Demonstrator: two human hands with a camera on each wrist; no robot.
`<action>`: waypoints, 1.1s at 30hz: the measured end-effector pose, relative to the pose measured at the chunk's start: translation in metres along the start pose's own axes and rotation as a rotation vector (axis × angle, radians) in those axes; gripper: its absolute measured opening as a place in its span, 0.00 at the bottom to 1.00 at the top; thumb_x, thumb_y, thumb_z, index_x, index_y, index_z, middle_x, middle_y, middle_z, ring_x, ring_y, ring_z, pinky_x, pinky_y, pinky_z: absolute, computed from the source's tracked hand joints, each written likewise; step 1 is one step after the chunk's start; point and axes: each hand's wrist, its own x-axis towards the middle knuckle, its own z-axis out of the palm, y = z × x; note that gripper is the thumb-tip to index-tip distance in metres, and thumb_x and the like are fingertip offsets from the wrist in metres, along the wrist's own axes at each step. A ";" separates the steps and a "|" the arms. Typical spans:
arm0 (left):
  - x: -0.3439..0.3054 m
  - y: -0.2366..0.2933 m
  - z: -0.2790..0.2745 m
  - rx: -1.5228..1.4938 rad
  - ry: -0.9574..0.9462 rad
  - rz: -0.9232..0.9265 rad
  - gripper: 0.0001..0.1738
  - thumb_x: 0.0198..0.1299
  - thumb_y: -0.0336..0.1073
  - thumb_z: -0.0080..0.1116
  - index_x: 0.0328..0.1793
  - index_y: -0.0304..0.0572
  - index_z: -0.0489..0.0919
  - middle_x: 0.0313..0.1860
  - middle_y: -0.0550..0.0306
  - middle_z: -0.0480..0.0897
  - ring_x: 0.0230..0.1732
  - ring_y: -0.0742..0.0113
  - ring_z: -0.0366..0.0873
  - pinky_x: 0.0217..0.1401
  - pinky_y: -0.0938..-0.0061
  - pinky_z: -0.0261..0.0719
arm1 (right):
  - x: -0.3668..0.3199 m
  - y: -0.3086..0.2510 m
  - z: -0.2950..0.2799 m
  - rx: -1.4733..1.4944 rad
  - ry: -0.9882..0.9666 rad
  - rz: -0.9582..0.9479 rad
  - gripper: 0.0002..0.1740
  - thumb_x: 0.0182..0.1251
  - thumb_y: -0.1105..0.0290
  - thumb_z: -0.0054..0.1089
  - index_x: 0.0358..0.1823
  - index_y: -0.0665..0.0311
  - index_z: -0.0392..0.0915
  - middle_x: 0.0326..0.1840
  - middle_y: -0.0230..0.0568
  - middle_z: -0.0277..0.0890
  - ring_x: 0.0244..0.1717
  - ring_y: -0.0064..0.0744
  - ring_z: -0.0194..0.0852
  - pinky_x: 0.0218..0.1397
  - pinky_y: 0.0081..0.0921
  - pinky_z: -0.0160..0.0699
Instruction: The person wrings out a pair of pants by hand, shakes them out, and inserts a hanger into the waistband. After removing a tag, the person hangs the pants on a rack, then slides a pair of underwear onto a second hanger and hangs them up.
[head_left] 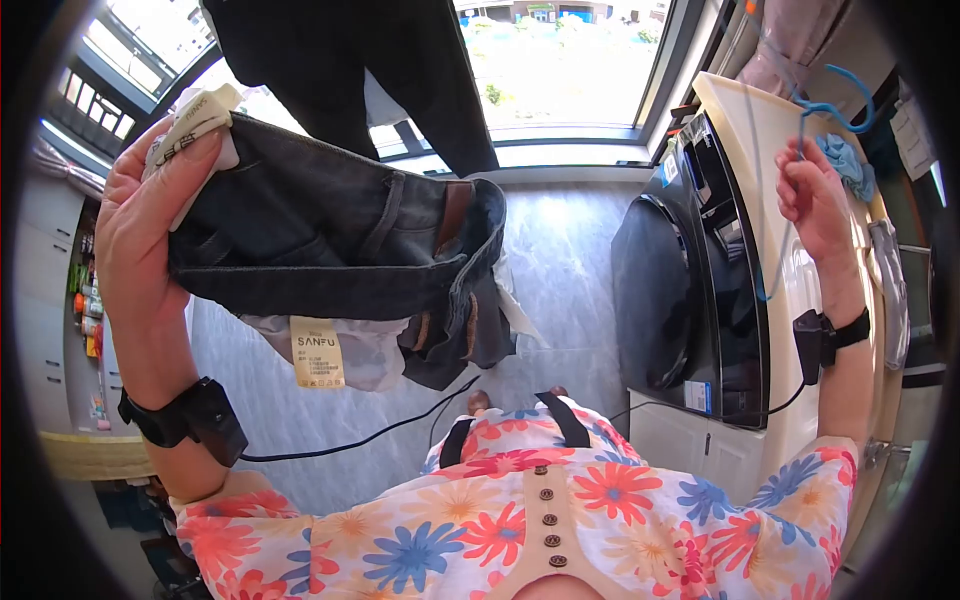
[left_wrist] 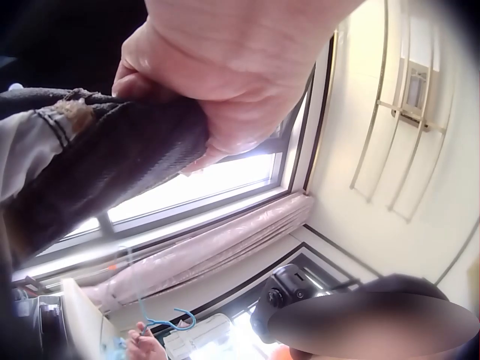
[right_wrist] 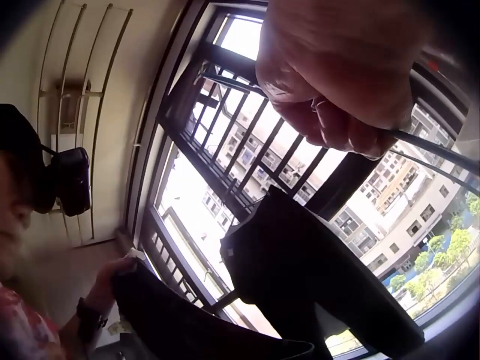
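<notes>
"Left hand (head_left: 140, 225) first: how is it placed?"

"It's closed on the dark jeans (head_left: 300, 220), gripping the left end of the waistband with the thumb on the near side. Some white fabric (head_left: 195, 118) is bunched in the same grip."

"And how do the jeans lie?"

"They're held up in front of the person, on the left, stretching rightward above the grey floor (head_left: 560, 240). A brown patch (head_left: 453, 215) shows near the right end of the waistband, and a pale SANFU label (head_left: 318, 352) hangs below it on the near side."

"What about the right hand (head_left: 815, 205)?"

"Raised on the far right, well apart from the jeans, with its fingers curled round the blue hanger (head_left: 870, 108) just below the hook. The hook curves up and to the right of the fingers, and the thin frame runs down to the left of the hand."

"Anything close to it?"

"A light blue cloth (head_left: 848, 168) is just beside the hand, on the right. The black washing machine (head_left: 655, 290) stands to the left of the right forearm. Black trousers (head_left: 350, 70) hang in front of the window (head_left: 560, 70), on the far side of the jeans."
</notes>
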 end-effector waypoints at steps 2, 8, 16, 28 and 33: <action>0.004 -0.002 0.002 0.041 0.063 0.043 0.23 0.52 0.31 0.64 0.53 0.31 0.70 0.40 0.47 0.81 0.40 0.68 0.82 0.43 0.83 0.80 | -0.013 -0.012 0.037 0.084 -0.186 -0.012 0.20 0.58 0.73 0.49 0.55 0.64 0.67 0.29 0.28 0.68 0.13 0.12 0.50 0.13 0.10 0.48; -0.001 -0.001 0.000 0.108 0.075 0.068 0.23 0.54 0.31 0.62 0.55 0.31 0.69 0.42 0.47 0.81 0.41 0.68 0.82 0.44 0.83 0.80 | -0.022 0.025 0.079 0.359 -0.321 -0.008 0.10 0.63 0.63 0.52 0.38 0.62 0.71 0.21 0.28 0.64 0.12 0.15 0.49 0.13 0.13 0.49; -0.007 0.010 -0.004 0.180 0.040 0.075 0.20 0.54 0.30 0.62 0.53 0.32 0.72 0.40 0.49 0.82 0.40 0.70 0.82 0.43 0.83 0.80 | 0.003 0.010 0.102 0.201 -0.086 -0.125 0.16 0.66 0.56 0.53 0.26 0.61 0.71 0.10 0.22 0.51 0.11 0.14 0.44 0.14 0.18 0.43; -0.007 0.015 0.005 -0.001 -0.115 0.040 0.17 0.53 0.29 0.63 0.49 0.33 0.76 0.38 0.54 0.82 0.35 0.73 0.82 0.40 0.84 0.78 | -0.034 0.084 0.200 0.362 -0.579 0.194 0.11 0.63 0.64 0.53 0.25 0.61 0.74 0.12 0.27 0.59 0.11 0.15 0.49 0.14 0.15 0.46; -0.006 0.000 -0.032 0.205 -0.221 -0.102 0.17 0.52 0.32 0.65 0.47 0.33 0.76 0.35 0.56 0.82 0.29 0.76 0.80 0.34 0.85 0.79 | -0.036 0.045 0.196 -0.119 -0.547 -0.004 0.13 0.63 0.62 0.56 0.23 0.62 0.75 0.15 0.24 0.63 0.13 0.10 0.53 0.14 0.13 0.48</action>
